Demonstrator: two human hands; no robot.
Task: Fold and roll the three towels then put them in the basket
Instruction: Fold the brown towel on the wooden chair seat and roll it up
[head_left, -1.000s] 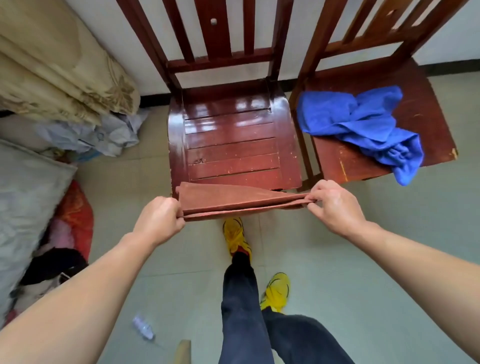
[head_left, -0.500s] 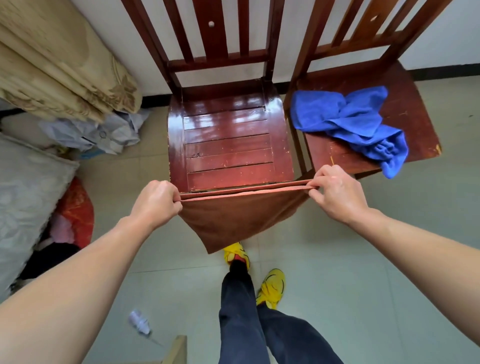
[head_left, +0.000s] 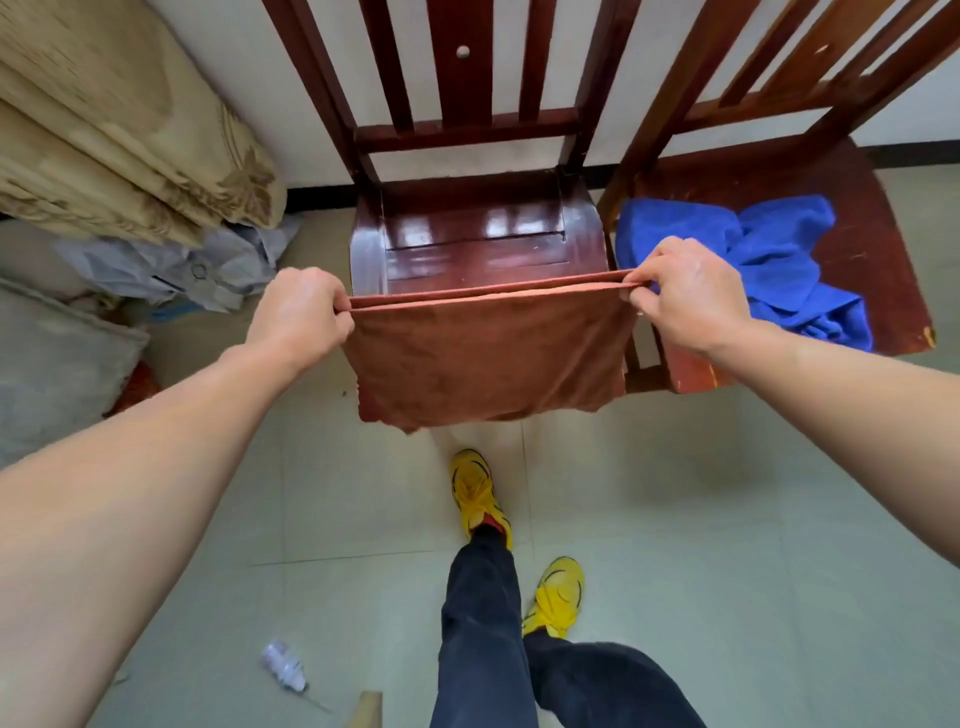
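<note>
Where it sagged to a point, brown towel now hangs square, both corners pinched

We find no text, label, brand or number that we can read — not on the brown towel, the blue towel, the wooden chairs or the yellow shoes. The small bottle on the floor is too blurred to read.

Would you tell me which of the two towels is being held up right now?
The brown towel, pinched at its top corners by the left hand and right hand; the blue towel lies crumpled on the right chair.
</note>
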